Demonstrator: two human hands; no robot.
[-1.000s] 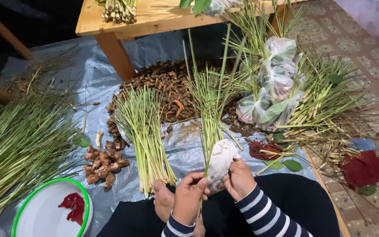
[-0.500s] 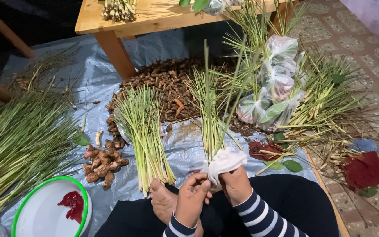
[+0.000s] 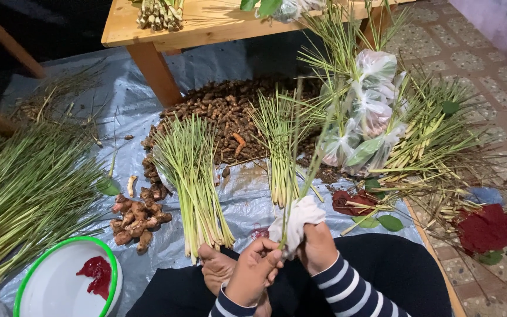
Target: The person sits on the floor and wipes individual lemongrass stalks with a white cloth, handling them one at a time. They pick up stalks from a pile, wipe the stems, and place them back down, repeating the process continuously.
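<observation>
My right hand (image 3: 318,249) grips a white plastic bag (image 3: 298,216) with several green lemongrass stalks (image 3: 281,147) standing up out of it. My left hand (image 3: 254,271) pinches the bag's lower edge beside the right hand. Both sleeves are striped navy and white. A loose bundle of lemongrass (image 3: 193,176) lies on the grey tarp (image 3: 89,105) just left of my hands, its root ends next to my bare foot (image 3: 217,269).
A big heap of lemongrass (image 3: 24,188) lies at the left. A brown root pile (image 3: 224,111) and galangal pieces (image 3: 136,212) sit mid-tarp. Filled clear bags (image 3: 362,117) stand at right. A white bowl with green rim (image 3: 60,287) holds red chilli. A wooden table (image 3: 206,26) stands behind.
The stalk bunch in the bag has dropped lower and tipped slightly left. My hands have shifted a little toward my lap, the left one closing tighter on the bag.
</observation>
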